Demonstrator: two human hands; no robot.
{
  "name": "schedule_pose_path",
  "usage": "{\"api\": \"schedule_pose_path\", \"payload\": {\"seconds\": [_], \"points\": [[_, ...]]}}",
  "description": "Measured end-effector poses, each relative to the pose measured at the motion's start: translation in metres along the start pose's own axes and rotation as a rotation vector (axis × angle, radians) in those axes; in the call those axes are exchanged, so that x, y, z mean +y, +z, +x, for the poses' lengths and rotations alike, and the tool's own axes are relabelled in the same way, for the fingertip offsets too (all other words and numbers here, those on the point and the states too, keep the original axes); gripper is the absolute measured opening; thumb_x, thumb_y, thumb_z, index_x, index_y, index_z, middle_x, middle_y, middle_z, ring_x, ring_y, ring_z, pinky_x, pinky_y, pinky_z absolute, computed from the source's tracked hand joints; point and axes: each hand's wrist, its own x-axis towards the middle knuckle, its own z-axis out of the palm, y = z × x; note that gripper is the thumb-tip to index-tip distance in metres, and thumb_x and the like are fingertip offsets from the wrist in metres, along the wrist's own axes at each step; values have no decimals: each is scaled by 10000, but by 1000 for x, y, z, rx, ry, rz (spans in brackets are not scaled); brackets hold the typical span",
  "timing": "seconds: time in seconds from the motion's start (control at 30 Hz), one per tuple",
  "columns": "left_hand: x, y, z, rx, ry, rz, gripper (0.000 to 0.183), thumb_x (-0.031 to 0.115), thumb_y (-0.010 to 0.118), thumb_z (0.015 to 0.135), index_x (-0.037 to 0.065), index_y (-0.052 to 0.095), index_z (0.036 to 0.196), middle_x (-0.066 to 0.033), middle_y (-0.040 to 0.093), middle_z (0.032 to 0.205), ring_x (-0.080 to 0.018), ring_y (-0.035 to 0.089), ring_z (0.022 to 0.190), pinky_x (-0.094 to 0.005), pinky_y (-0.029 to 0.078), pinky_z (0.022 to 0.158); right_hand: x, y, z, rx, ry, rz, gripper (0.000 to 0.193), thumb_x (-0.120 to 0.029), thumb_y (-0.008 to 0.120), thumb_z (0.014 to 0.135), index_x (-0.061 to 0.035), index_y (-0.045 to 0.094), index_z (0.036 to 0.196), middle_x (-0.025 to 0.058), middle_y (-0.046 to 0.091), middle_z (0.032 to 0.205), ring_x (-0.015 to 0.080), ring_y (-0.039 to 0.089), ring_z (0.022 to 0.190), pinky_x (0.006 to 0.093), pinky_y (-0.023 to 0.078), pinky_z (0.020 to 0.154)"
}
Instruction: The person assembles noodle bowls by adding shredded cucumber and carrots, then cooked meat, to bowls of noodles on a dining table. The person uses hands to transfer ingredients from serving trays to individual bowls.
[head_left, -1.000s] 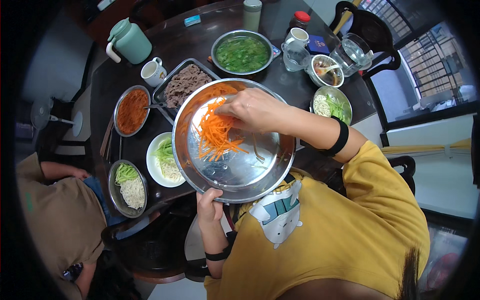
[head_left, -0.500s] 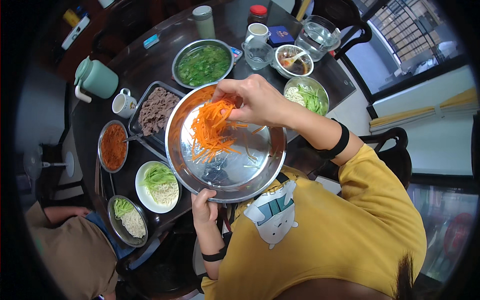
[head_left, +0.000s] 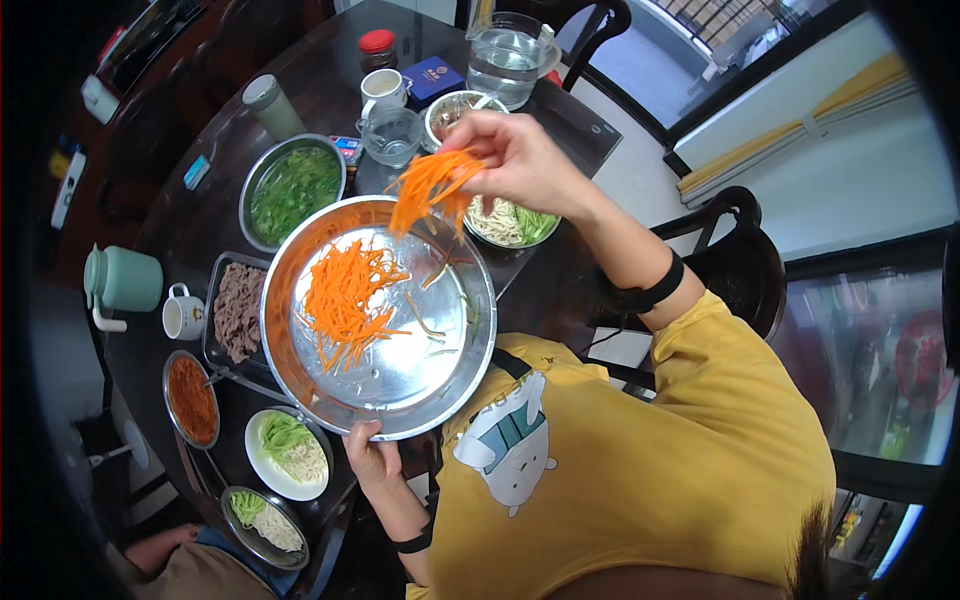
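My left hand [head_left: 371,458] grips the near rim of a large steel basin [head_left: 440,370], tilted above the dark table. A pile of shredded carrot [head_left: 345,298] lies in the basin. My right hand [head_left: 510,160] is raised over the basin's far rim and pinches a bunch of carrot shreds [head_left: 428,186] that hang from the fingers. Just under that hand stands a bowl of noodles with green shreds [head_left: 512,223].
On the table are a pot of green soup [head_left: 292,188], a tray of sliced meat [head_left: 236,310], a bowl of red sauce [head_left: 191,398], two noodle bowls [head_left: 288,452] [head_left: 258,512], cups, a glass jug [head_left: 505,58], and a green kettle [head_left: 125,280]. Another person's arm [head_left: 165,548] shows lower left.
My right hand lifted a bunch of carrot out of the basin and moved up and right, over the far rim toward the noodle bowl. The view shifted; my left hand kept its hold.
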Motion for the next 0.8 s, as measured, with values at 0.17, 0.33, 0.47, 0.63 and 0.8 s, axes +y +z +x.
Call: {"api": "schedule_pose_path", "payload": {"seconds": [0.17,0.33,0.47,0.63,0.8], "points": [[0,-2,4,26,5,17,715,-20,498,638,-7,407,1347,-137,513,1261,-283,487,1185,-443,345,1065,29,-44,-26,181,120,-15,225,-43,655,837,0,561,1036,79,690,928,86,667,727,188,516,503],[6,10,7,80,-8,94,670,7,514,637,-16,451,1303,-137,529,1223,-275,511,1147,-439,390,1030,112,-49,-51,254,437,-53,240,-8,666,780,-2,581,1005,83,688,920,116,667,750,246,542,565],[9,16,8,115,3,101,628,20,517,641,-29,479,1266,-139,543,1196,-267,525,1126,-433,410,1008,159,-30,-66,81,360,-722,385,-140,730,747,-30,624,1100,161,678,949,281,661,869,389,508,781],[10,13,9,113,-5,104,622,7,525,645,-27,485,1265,-136,551,1180,-268,530,1111,-424,408,1004,125,-31,-64,73,286,-904,340,-131,700,719,-40,673,1045,188,672,970,340,643,934,422,502,844],[3,13,14,116,-7,68,625,-9,529,643,-22,488,1266,-136,550,1193,-274,527,1114,-420,403,1002,137,-33,-56,-141,320,-934,309,-139,630,811,-40,659,1102,176,683,939,330,659,847,417,510,784]]}}
